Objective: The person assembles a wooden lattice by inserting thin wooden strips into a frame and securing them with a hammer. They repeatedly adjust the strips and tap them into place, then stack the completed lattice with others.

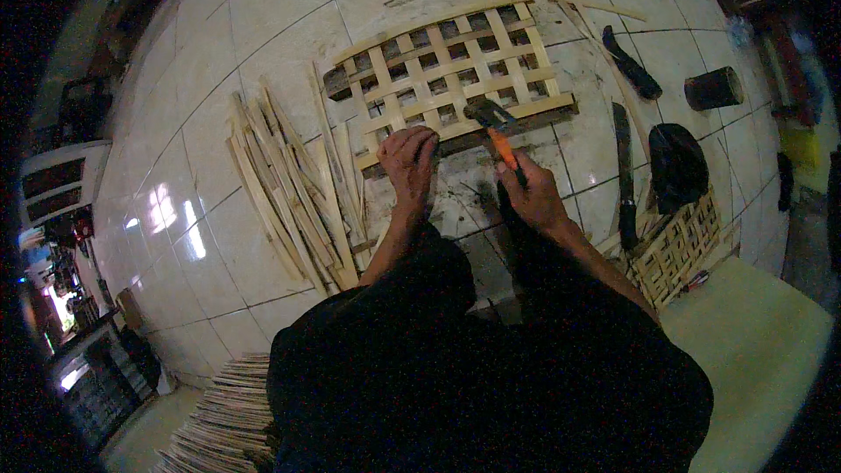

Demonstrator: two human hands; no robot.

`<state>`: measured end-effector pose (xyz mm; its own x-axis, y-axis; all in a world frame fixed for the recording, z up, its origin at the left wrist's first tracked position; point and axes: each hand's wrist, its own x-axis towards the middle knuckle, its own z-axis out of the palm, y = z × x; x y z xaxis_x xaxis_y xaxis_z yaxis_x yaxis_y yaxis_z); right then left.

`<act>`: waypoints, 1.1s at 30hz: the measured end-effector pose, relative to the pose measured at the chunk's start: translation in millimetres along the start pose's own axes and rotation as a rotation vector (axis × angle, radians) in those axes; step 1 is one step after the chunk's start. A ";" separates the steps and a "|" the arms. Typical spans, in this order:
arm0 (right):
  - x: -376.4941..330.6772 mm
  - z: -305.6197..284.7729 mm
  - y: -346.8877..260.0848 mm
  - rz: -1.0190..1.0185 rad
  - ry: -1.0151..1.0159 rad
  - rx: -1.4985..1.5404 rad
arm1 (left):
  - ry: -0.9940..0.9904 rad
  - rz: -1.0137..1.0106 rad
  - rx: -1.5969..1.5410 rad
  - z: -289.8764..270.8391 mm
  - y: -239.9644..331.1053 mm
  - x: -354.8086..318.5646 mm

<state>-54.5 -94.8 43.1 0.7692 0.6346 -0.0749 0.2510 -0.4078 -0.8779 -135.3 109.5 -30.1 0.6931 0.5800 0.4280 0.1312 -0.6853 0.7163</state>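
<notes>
A woven lattice panel of pale bamboo strips (455,70) lies flat on the white tiled floor (263,26) in front of me. My left hand (408,160) presses down on its near edge, fingers curled over the lowest strip. My right hand (531,194) grips a hammer with an orange handle (501,147); the dark hammer head (487,112) rests over the panel's near edge, just right of my left hand.
A loose pile of bamboo strips (293,184) lies to the left. To the right are two long dark blades (624,171), a dark cylinder (713,88), a black object and a smaller lattice piece (676,250). A bundle of strips (228,420) sits at lower left.
</notes>
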 end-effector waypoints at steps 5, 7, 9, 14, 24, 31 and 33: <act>4.6 4.7 -3.1 -0.105 -0.213 -0.264 | -0.021 -0.018 -0.006 2.3 -6.7 -5.7; 3.9 12.9 2.6 -0.140 -0.186 -0.278 | -0.016 -0.014 -0.007 4.6 -12.2 -7.0; 1.8 17.3 6.2 -0.173 -0.170 -0.313 | -0.001 -0.014 0.024 4.9 -12.3 -10.4; 8.7 15.7 -2.5 -0.094 -0.245 -0.401 | -0.011 -0.020 0.057 1.7 -5.8 -7.8; 8.8 -0.1 -35.2 -0.086 -0.232 -0.279 | -0.009 0.070 0.367 -24.5 -19.2 14.3; 24.7 8.7 -27.6 -0.082 -0.288 -0.435 | -0.253 0.037 0.708 -13.5 -35.4 11.4; 36.7 9.0 -34.2 0.002 -0.319 -0.462 | -0.272 0.036 0.753 -12.9 -41.1 8.9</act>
<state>-40.2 -51.6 66.1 0.5721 0.7715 -0.2783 0.5368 -0.6087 -0.5842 -143.6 148.6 -48.6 0.8415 0.4911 0.2251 0.4817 -0.8708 0.0987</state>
